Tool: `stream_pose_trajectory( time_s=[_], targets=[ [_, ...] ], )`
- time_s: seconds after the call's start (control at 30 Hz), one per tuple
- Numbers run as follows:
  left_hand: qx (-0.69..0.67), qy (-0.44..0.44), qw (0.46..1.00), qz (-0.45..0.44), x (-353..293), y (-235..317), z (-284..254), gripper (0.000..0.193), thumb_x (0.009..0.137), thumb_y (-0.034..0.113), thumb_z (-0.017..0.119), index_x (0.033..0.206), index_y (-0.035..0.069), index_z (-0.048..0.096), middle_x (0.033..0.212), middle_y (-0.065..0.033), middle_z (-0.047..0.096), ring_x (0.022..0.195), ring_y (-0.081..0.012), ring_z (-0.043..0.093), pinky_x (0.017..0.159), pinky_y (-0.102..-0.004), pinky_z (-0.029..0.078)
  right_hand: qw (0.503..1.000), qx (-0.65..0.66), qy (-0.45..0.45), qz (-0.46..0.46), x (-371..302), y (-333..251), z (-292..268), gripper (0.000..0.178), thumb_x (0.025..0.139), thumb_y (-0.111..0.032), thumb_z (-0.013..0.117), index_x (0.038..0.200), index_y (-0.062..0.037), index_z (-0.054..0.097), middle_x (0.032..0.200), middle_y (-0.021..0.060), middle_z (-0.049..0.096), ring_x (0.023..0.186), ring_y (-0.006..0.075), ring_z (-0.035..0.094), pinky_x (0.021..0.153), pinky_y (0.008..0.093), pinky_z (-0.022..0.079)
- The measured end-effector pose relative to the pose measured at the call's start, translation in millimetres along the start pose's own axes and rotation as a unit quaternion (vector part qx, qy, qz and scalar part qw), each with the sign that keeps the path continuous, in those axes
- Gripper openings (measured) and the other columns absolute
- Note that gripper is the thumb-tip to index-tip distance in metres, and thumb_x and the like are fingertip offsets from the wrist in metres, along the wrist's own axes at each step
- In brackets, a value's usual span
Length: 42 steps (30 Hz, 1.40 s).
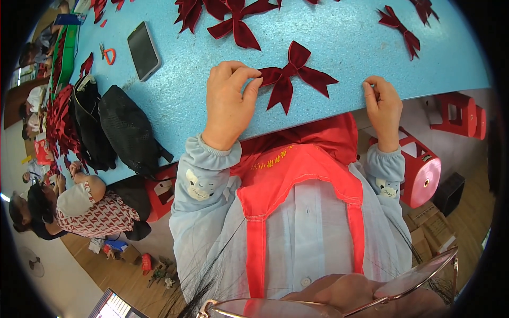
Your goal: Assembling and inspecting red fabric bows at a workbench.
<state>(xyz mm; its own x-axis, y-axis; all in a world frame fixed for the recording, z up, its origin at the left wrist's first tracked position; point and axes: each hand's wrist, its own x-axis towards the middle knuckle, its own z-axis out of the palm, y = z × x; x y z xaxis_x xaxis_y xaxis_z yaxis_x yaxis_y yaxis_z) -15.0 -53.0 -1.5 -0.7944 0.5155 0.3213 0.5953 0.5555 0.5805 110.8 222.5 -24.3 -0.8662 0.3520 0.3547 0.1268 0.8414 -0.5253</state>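
Left hand (229,100) pinches the dark red velvet bow (293,75) by its left loop, pinning it flat near the counter (175,100) front edge. Right hand (383,106) grip narrow at that edge; contents can't tell.

The right hand (383,106) pinches something too small to tell (fingertips curled); top bows (233,18) are cut off.

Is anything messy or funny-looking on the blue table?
Nothing looks broken or spilled. The dark red bow lies flat, its left loop pinched by the left hand. The right hand rests at the table edge.
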Motion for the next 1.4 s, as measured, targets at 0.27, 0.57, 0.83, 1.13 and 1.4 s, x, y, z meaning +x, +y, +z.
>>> stream_pose_trajectory(
  time_s=[0.27,0.57,0.83,1.13,1.4],
  targets=[
    [0.004,0.036,0.999,0.029,-15.0,5.0,2.5,0.016,0.071,0.007,0.069,0.086,0.007,0.063,0.090,-0.0082,0.054,0.086,-0.0265,0.050,0.073,-0.0351,0.040,1.000,0.005,-0.013,0.007,0.3,3.3,0.6,0.007,0.082,-0.011,0.062,0.086,-0.0053,0.060,0.061,0.0057,0.047,0.054,0.0157,0.046,0.050,0.0286,0.037],
    [0.037,-0.007,0.998,0.050,-48.4,23.8,17.8,0.019,0.070,0.004,0.068,0.087,0.007,0.062,0.091,-0.0091,0.054,0.085,-0.0262,0.050,0.073,-0.0361,0.039,1.000,-0.004,-0.011,0.006,2.0,2.4,-1.6,0.007,0.082,-0.011,0.062,0.087,-0.0057,0.060,0.063,0.0065,0.048,0.054,0.0162,0.047,0.051,0.0287,0.038],
    [0.148,-0.005,0.985,0.083,-38.6,-5.8,-1.0,0.018,0.070,0.004,0.064,0.088,0.008,0.061,0.091,-0.0080,0.053,0.086,-0.0274,0.051,0.072,-0.0375,0.038,0.999,0.016,-0.027,-0.013,1.1,-1.9,-6.2,0.008,0.082,-0.008,0.061,0.090,-0.0043,0.059,0.065,0.0076,0.051,0.055,0.0173,0.047,0.052,0.0283,0.039],
    [0.065,0.055,0.996,-0.028,-38.9,14.8,8.5,0.017,0.071,0.007,0.065,0.087,0.008,0.061,0.091,-0.0092,0.054,0.084,-0.0293,0.049,0.070,-0.0385,0.038,0.976,0.117,-0.070,-0.168,48.1,-29.7,12.2,0.013,0.078,-0.002,0.060,0.091,-0.0032,0.060,0.094,0.0106,0.057,0.091,0.0264,0.055,0.077,0.0330,0.044],
    [0.062,0.036,0.997,-0.018,-18.0,12.8,30.8,0.015,0.071,0.008,0.068,0.080,0.006,0.056,0.087,-0.0084,0.055,0.082,-0.0300,0.050,0.070,-0.0402,0.038,0.916,0.063,-0.291,-0.270,89.7,-73.3,51.4,0.024,0.074,-0.012,0.066,0.096,-0.0053,0.060,0.101,0.0081,0.059,0.100,0.0300,0.051,0.083,0.0386,0.042]
  ],
)
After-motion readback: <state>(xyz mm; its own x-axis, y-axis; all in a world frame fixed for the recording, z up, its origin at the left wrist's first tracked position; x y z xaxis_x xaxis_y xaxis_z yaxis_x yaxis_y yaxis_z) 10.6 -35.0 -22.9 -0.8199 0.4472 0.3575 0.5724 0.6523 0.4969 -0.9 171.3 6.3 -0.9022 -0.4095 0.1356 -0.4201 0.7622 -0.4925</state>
